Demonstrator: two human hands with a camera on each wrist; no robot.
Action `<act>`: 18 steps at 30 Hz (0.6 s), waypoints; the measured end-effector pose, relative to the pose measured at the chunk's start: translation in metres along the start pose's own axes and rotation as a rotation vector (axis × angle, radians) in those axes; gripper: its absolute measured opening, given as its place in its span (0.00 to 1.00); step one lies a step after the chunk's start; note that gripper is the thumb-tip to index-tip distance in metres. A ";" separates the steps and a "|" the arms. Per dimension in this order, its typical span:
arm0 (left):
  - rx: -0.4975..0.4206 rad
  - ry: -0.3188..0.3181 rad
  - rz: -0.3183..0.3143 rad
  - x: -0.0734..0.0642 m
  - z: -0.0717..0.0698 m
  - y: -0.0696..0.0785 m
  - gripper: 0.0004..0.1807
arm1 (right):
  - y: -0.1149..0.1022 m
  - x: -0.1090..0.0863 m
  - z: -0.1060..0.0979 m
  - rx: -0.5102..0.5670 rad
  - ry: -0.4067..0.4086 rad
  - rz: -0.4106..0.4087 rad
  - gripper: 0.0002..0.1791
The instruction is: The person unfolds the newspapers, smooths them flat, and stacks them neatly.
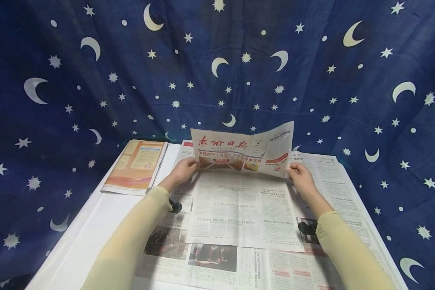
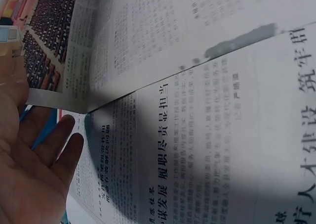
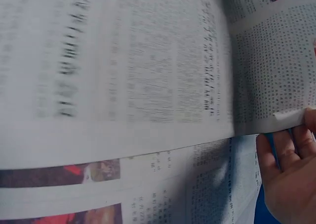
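Observation:
A newspaper sheet (image 1: 239, 205) with a red masthead is held between both hands. Its far part tilts up toward the curtain and bends, while its near part slopes down over other newspapers (image 1: 217, 262) spread on the table. My left hand (image 1: 184, 172) pinches the left edge near the bend; in the left wrist view the other fingers (image 2: 69, 159) extend beneath it. On the right edge, my right hand (image 1: 303, 181) pinches the sheet between thumb and fingers. A small turned corner shows beside the right thumb in the right wrist view, with the remaining fingers (image 3: 269, 159) below the edge.
An orange and beige folded paper stack (image 1: 135, 167) lies at the table's back left. The white table (image 1: 90, 225) shows along the left side. A dark blue curtain (image 1: 217, 60) with moons and stars hangs behind and around the table.

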State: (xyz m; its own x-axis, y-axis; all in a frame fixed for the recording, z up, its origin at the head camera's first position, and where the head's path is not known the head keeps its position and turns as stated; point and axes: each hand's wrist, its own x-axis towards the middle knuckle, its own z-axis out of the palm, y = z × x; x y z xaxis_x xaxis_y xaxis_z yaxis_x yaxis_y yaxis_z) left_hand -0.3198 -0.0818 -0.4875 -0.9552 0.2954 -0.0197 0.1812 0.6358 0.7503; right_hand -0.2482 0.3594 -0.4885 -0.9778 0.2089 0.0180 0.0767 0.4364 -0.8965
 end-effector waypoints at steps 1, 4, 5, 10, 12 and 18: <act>-0.006 -0.001 -0.006 -0.001 0.000 0.000 0.19 | -0.001 0.000 0.000 0.005 0.012 -0.001 0.19; -0.048 -0.013 -0.016 -0.004 -0.001 0.001 0.17 | -0.003 -0.001 -0.002 0.011 0.032 0.006 0.19; -0.057 -0.016 -0.016 -0.004 -0.001 0.001 0.17 | -0.003 -0.001 -0.003 0.013 0.032 0.010 0.19; -0.073 -0.022 -0.010 -0.006 0.000 0.000 0.17 | -0.006 -0.004 -0.007 0.000 0.025 0.024 0.21; -0.082 -0.021 -0.011 -0.007 0.000 0.000 0.17 | -0.008 -0.006 -0.008 -0.010 0.026 0.026 0.21; -0.145 -0.041 -0.048 -0.009 0.005 0.000 0.15 | -0.007 -0.010 -0.012 -0.067 0.026 0.022 0.20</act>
State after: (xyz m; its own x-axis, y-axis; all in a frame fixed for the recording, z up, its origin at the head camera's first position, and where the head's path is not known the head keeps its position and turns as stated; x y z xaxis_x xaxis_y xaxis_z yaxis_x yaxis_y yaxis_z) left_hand -0.3105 -0.0808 -0.4905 -0.9510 0.2979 -0.0825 0.0971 0.5413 0.8352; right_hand -0.2368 0.3645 -0.4775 -0.9704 0.2413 0.0115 0.1113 0.4886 -0.8654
